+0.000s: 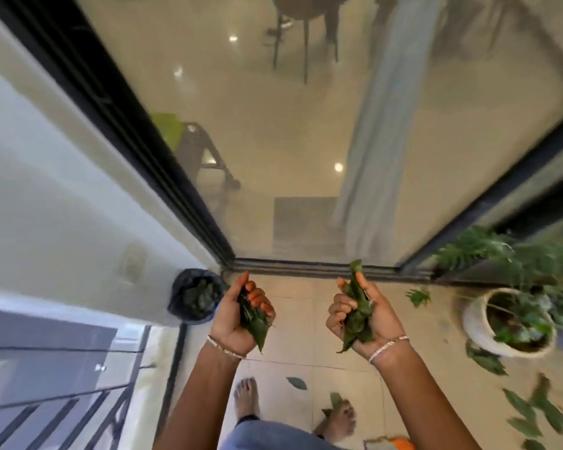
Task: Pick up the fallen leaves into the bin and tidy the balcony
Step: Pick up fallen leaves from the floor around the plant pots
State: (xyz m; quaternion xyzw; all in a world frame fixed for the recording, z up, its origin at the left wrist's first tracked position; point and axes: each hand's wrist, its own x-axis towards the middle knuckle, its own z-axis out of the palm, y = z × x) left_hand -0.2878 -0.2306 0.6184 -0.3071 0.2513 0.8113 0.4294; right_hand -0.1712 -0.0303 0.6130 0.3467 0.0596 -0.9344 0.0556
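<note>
Left hand (pixel 238 315): palm turned up, fingers curled tight round a crumpled bunch of dark green leaves (pixel 254 323). Leaf tips poke out below the heel of the palm. It is held above the floor, just beside the bin. A thin silver bracelet (pixel 226 349) sits at the wrist.

Right hand (pixel 361 315): palm up, fingers and thumb clenched round a larger wad of dark green leaves (pixel 358 316). One leaf stands up past the fingertips and others hang out toward the wrist. It is level with the left hand and well apart from it. A beaded silver bracelet (pixel 387 347) sits at the wrist.

Round bin lined with a black plastic bag (pixel 175 303): stands on the floor in the corner where the white wall (pixel 62 206) meets the sliding-door track. Dark green leaves already lie inside.

Loose green leaves: one (pixel 296 383) lies on the beige tiled floor (pixel 299 319) between the forearms, near the bare feet (pixel 246 397). Several more (pixel 533 414) are scattered at the right, near the pot.

White round ceramic pot (pixel 475 323): on the floor at the right, close to the dark door frame, holding a leafy green plant.

Glass sliding door (pixel 290 141): straight ahead, with chairs and a pale curtain blurred behind it.

Dark metal railing (pixel 62 414): at the lower left.
</note>
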